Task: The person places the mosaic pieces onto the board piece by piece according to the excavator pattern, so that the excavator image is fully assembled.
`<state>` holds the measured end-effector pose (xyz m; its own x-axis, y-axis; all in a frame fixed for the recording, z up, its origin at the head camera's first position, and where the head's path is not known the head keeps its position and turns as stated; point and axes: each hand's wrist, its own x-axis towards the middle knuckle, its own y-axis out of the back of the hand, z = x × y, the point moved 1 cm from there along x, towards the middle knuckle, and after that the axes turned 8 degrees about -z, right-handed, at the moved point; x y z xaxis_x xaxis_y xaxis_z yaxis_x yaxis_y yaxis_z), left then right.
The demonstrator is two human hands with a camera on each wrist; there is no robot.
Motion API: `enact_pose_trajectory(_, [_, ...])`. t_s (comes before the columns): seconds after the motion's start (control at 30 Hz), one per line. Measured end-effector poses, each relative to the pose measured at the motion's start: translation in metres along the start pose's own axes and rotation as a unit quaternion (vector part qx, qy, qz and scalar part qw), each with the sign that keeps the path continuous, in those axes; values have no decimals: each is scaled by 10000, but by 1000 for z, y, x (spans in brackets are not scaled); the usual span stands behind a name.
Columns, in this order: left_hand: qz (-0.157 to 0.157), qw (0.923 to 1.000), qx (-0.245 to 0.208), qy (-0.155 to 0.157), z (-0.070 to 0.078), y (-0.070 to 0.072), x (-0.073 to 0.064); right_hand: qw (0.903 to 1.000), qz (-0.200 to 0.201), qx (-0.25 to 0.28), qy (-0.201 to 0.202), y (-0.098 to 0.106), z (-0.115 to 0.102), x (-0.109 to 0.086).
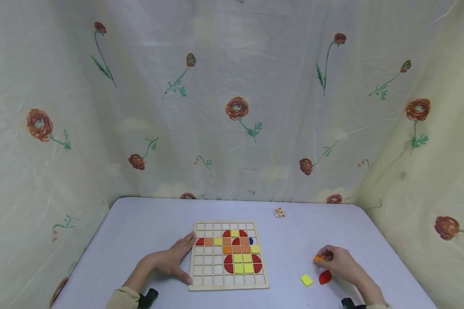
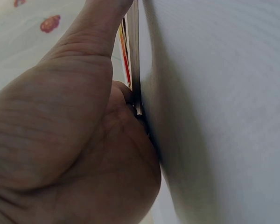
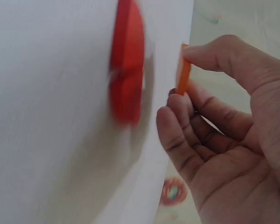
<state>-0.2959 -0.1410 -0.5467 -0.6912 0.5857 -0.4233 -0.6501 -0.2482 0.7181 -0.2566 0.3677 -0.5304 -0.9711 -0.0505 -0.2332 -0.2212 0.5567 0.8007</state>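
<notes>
A wooden grid board (image 1: 212, 282) lies on the table, with red, yellow, orange and blue pieces set in several of its squares. Along the board's left edge rests my left hand (image 1: 170, 259), thumb at the near corner and fingers farther up. To the right of the board, my right hand (image 1: 340, 262) pinches a small orange tile (image 3: 183, 70) between thumb and fingers, held just off the table. Close below that hand lie red rounded pieces (image 1: 325, 277), seen blurred in the right wrist view. A yellow square tile (image 1: 306, 280) lies to their left.
A small printed picture card (image 1: 279, 212) lies beyond the board, toward the table's far edge. White cloth covers the table (image 1: 151, 219). A flower-patterned curtain (image 1: 216, 128) hangs behind it and at both sides.
</notes>
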Motion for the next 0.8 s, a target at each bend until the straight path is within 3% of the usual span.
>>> enact_pose_trajectory(0.17, [4,10000,-19,-24,0,1,-1,9987,-8,278,438,-21,-46,12])
enact_pose_trajectory(0.3, [-16,10000,-74,-51,0,1,-1,9936,-341,437,983,-47,-87,25])
enact_pose_trajectory(0.53, [-10,9999,-139,7,-1,0,0,9717,-1132,428,2028,-92,-168,40])
enact_pose_trajectory(0.67, [-6,10000,-98,-3,-2,0,0,9595,-1277,241,2498,-117,-210,47])
enact_pose_trajectory(0.8, [-41,9999,-86,-137,-2,1,-1,9528,-1338,-95,2725,-138,-240,53])
